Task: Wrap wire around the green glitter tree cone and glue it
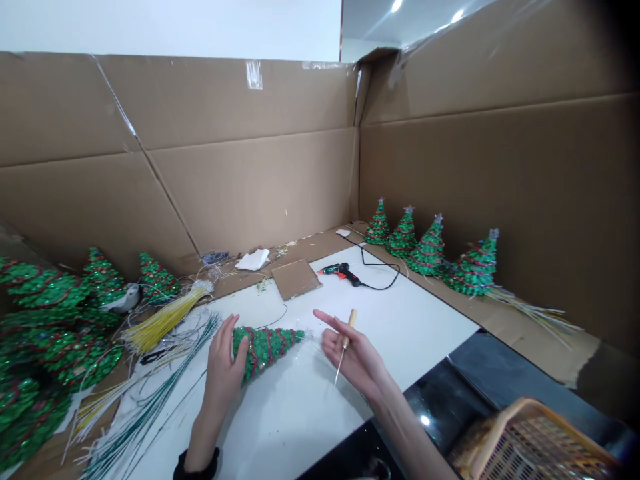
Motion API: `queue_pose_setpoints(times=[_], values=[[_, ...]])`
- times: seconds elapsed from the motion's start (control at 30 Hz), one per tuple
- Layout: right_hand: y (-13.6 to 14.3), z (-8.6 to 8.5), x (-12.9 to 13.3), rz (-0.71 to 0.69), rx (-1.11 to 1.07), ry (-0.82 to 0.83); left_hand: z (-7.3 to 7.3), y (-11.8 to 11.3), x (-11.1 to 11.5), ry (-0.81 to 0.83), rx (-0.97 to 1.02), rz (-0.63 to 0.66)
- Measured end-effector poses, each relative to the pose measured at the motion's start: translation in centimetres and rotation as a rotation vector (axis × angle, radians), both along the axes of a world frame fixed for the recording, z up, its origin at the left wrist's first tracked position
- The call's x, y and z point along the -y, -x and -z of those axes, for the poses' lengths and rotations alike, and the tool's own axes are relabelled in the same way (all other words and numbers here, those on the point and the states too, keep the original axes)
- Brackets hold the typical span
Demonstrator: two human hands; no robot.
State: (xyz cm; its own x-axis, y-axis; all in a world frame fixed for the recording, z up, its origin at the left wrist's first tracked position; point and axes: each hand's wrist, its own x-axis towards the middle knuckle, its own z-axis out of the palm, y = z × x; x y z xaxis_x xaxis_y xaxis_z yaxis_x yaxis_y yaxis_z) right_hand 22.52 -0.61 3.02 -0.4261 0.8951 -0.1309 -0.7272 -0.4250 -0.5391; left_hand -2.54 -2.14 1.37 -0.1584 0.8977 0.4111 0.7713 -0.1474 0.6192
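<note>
My left hand (pixel 226 360) is wrapped round the base end of a small green Christmas tree (pixel 270 348) with red garland. The tree lies on its side on the white board, its silvery star tip pointing right toward my other hand. My right hand (pixel 353 353) holds an awl (pixel 345 341) with a wooden handle, its thin metal point aimed down. The index finger of that hand is stretched out to the left, and the awl is apart from the tree. A thin dark wire (pixel 273 321) lies just behind the tree.
A glue gun (pixel 341 272) with a black cord lies behind, beside a cardboard square (pixel 296 279). Finished trees (pixel 427 247) line the right wall, with larger ones (pixel 55 333) at left. Yellow strands (pixel 167 317) and green wires (pixel 155 407) lie left. A woven basket (pixel 537 440) stands front right.
</note>
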Motion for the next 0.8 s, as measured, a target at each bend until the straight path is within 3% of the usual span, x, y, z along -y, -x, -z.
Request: queue_pose_setpoints(times=[0.17,0.27,0.3,0.37,0.43,0.47,0.53,0.57,0.6,0.67,0.73,0.8], values=[[3.1,-0.5,1.7,-0.177,-0.022,-0.074,-4.0,-6.3,1.2,-0.368,-0.061,0.048],[3.7,-1.5,4.7,-0.214,0.062,-0.113,-6.1,-8.1,-0.4,-0.360,-0.234,0.195],[3.4,-1.9,5.6,-0.164,0.077,-0.137,-6.7,-7.9,-1.1,-0.341,-0.256,0.170],[2.5,-2.9,6.8,-0.201,0.035,-0.198,-8.0,-7.2,-2.0,-0.407,-0.169,-0.103],[1.7,-3.7,7.1,-0.033,-0.004,-0.210,-9.0,-7.1,-2.1,-0.522,-0.027,-0.271],[1.6,-4.1,6.9,0.021,-0.011,-0.198,-9.3,-7.4,-1.9,-0.586,0.020,-0.266],[1.5,-4.9,6.7,-0.041,-0.007,-0.165,-9.3,-8.0,-1.9,-0.622,-0.047,-0.047],[1.5,-5.2,6.8,-0.062,-0.004,-0.162,-9.2,-8.0,-2.2,-0.529,-0.112,0.061],[1.3,-5.5,6.9,-0.047,-0.022,-0.186,-9.2,-7.6,-2.7,-0.466,-0.148,0.073],[0.6,-6.0,7.4,-0.147,-0.038,-0.229,-9.4,-5.7,-4.1,-0.438,-0.140,-0.170],[-0.3,-6.5,7.7,-0.071,-0.038,-0.253,-10.3,-3.3,-5.0,-0.449,-0.055,-0.392],[-1.0,-7.0,7.3,-0.045,-0.026,-0.278,-11.6,-1.8,-4.8,-0.476,-0.012,-0.406]])
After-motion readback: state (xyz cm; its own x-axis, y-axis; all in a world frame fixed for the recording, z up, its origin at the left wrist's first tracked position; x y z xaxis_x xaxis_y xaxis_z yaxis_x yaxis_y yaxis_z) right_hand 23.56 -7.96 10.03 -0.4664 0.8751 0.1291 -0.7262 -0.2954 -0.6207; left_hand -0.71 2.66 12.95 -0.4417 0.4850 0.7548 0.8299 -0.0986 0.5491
